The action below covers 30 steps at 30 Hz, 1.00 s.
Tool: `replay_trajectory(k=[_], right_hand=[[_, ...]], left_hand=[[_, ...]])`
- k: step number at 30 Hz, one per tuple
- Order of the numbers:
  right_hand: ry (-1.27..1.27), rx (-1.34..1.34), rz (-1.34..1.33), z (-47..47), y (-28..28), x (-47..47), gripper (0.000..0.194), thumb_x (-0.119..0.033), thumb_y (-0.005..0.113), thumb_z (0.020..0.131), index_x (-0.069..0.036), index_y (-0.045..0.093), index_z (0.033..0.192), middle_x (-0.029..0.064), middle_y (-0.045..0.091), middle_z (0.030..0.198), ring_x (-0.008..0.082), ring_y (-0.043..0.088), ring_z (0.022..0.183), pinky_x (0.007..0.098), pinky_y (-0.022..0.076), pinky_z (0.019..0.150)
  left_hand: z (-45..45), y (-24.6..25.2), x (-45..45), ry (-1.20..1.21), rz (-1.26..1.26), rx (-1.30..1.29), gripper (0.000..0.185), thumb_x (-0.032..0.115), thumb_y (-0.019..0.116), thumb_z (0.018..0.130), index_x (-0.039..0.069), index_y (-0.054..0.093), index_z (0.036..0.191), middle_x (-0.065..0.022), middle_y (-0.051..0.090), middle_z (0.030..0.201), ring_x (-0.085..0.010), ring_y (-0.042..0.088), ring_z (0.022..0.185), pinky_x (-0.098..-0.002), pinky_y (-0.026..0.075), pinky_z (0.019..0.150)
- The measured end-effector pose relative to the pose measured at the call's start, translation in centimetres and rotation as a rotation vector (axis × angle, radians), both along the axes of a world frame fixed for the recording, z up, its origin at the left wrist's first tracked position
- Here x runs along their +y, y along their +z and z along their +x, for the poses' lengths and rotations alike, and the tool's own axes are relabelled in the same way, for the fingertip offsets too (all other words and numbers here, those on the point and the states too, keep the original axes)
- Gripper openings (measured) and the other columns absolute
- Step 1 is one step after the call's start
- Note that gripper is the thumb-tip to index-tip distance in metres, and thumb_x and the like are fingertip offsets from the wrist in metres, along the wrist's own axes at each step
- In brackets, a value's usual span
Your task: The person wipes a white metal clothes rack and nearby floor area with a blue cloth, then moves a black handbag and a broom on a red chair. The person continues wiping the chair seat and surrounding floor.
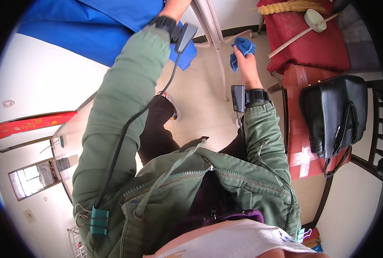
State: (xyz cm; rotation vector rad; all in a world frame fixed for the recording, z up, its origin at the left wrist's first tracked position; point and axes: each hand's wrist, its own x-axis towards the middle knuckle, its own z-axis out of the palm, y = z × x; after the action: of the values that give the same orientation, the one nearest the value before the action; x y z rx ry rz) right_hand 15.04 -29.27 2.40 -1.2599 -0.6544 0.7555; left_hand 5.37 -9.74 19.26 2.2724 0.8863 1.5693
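Observation:
My right hand (245, 66) grips a crumpled blue cloth (243, 46) in front of me, above the tiled floor. Only the wrist end of my left hand (174, 9) shows at the top edge; its fingers are cut off by the picture's rim. That hand is beside a large sheet of blue fabric (81, 30), whose frayed corner hangs down below my wrist. Between the two hands stand the pale metal legs (215, 32) of a rack or stand. A black strap with a small device sits on each wrist.
On the right, a red cloth (304, 42) bears a straw brush (285, 7), a pale round container (315, 20) and a wooden stick (299, 38). Nearer, a black leather bag (335, 113) rests on a taped reddish surface (298, 129). A cable (123, 135) runs along my left sleeve.

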Motion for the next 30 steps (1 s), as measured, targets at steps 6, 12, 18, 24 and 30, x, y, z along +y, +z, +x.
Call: replay_trajectory(k=[6,12,18,24,30], right_hand=[[0.147,-0.046,-0.05,-1.5,-0.3,0.4,0.037,-0.031,0.063,0.086,-0.008,0.059,0.114,-0.0013,0.06,0.094,0.008,0.052,0.081,0.0236,0.043,0.07],[0.294,-0.203,-0.148,-4.7,-3.6,2.9,0.043,-0.043,0.064,0.081,-0.007,0.063,0.104,0.0098,0.066,0.093,0.0214,0.06,0.089,0.0325,0.0457,0.08],[0.465,-0.672,-0.504,-8.7,-6.2,6.0,0.047,-0.044,0.066,0.076,0.0,0.062,0.093,0.0219,0.064,0.081,0.0363,0.062,0.079,0.0397,0.049,0.073],[0.462,-0.811,-0.555,-12.0,-8.3,8.7,0.041,-0.036,0.07,0.074,0.002,0.059,0.086,0.0208,0.064,0.078,0.0364,0.063,0.075,0.0405,0.05,0.068],[0.404,-1.297,-0.291,-9.9,-7.2,15.5,0.033,-0.018,0.069,0.07,-0.001,0.058,0.096,0.0191,0.06,0.091,0.0352,0.058,0.091,0.0384,0.0472,0.079]], left_hand=[[-11.1,-9.1,-6.1,-0.2,-0.703,-0.195,0.101,0.032,0.071,0.078,0.008,-0.002,0.144,-0.0253,0.012,0.145,-0.0344,0.021,0.134,-0.0422,0.024,0.107],[-19.2,-10.4,-6.4,-0.121,-0.933,-0.509,0.084,0.039,0.057,0.088,0.022,-0.002,0.145,-0.015,0.013,0.148,-0.0334,0.025,0.133,-0.0557,0.022,0.104],[-21.4,-10.7,-5.2,-0.719,-0.744,-0.883,0.073,0.048,0.052,0.088,0.023,0.011,0.143,-0.0151,0.017,0.146,-0.0357,0.028,0.131,-0.0561,0.029,0.102],[-23.0,-10.3,-2.6,-1.378,-0.54,-1.305,0.089,0.058,0.058,0.077,0.009,0.021,0.142,-0.0127,0.026,0.145,-0.0335,0.023,0.134,-0.0558,0.018,0.107],[-26.3,-11.2,-1.4,-1.166,-0.879,-1.725,0.076,0.06,0.038,0.086,0.011,0.024,0.143,-0.0106,0.021,0.149,-0.0327,0.018,0.136,-0.0557,0.01,0.11]])
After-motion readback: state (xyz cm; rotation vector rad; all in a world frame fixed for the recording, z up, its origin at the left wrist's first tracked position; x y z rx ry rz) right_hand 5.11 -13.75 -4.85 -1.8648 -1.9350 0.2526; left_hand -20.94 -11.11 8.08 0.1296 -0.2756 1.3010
